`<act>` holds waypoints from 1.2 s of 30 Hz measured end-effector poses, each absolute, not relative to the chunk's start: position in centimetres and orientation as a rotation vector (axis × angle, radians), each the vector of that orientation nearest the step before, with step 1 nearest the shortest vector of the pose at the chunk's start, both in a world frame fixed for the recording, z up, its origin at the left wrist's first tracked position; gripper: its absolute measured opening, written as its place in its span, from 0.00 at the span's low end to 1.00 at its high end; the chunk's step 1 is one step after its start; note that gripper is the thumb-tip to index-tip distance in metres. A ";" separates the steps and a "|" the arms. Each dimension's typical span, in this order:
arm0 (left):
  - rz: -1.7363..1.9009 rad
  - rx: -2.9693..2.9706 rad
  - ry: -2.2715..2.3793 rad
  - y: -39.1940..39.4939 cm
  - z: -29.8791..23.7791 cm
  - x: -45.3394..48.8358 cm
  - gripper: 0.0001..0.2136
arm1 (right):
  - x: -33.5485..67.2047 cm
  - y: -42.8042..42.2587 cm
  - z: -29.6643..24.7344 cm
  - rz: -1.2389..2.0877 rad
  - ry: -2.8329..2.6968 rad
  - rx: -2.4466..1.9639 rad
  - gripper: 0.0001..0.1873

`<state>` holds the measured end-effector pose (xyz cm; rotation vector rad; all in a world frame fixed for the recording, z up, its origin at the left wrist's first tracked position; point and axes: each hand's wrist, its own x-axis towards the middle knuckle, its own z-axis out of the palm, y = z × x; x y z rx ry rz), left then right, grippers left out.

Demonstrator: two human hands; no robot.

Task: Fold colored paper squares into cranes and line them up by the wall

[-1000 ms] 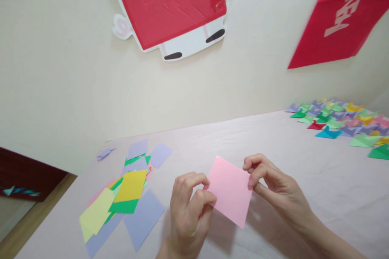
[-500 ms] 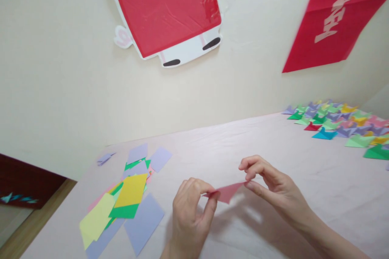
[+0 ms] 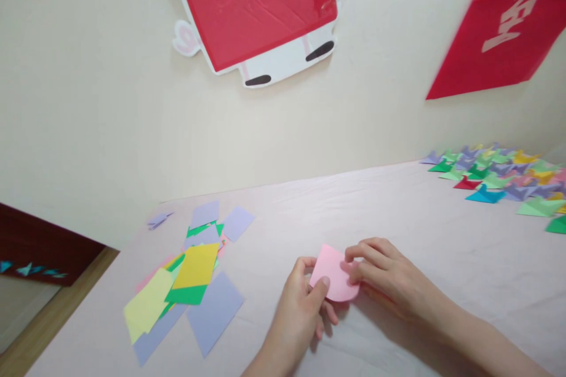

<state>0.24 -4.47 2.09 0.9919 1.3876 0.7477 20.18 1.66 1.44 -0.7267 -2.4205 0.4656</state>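
Note:
A piece of pink paper (image 3: 332, 271) is held up just above the pale cloth, its broad face toward me and its lower right edge curving. My left hand (image 3: 305, 300) pinches it at the left, thumb on the front and the other fingers behind. At the right side, my right hand (image 3: 384, 271) grips the paper with fingertips on its face; the thumb is mostly hidden. Whether the sheet is folded over at that corner I cannot tell.
Loose coloured sheets lie at the left, a yellow sheet (image 3: 197, 265) and a lavender sheet (image 3: 215, 313) among them. Several folded paper figures, including a blue one (image 3: 485, 193), stand in rows at the right. Behind the table rises a wall with a red banner (image 3: 499, 29).
The pink paper has turned from nearly edge-on to face me. My left hand has rolled over and shifted right; my right fingers have closed onto the sheet. The view has shifted slightly.

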 end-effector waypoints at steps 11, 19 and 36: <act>0.649 2.396 1.703 -9.4 -1.6 0.3 0.24 | 20.7 0.9 2.1 0.993 -2.373 -1.031 0.11; 0.518 2.485 1.933 -10.4 -3.8 2.2 0.31 | 18.5 1.2 1.4 0.985 -2.239 -1.266 0.07; 0.465 2.617 1.878 -9.8 -2.8 1.5 0.26 | 17.5 1.2 1.5 0.838 -2.317 -1.278 0.07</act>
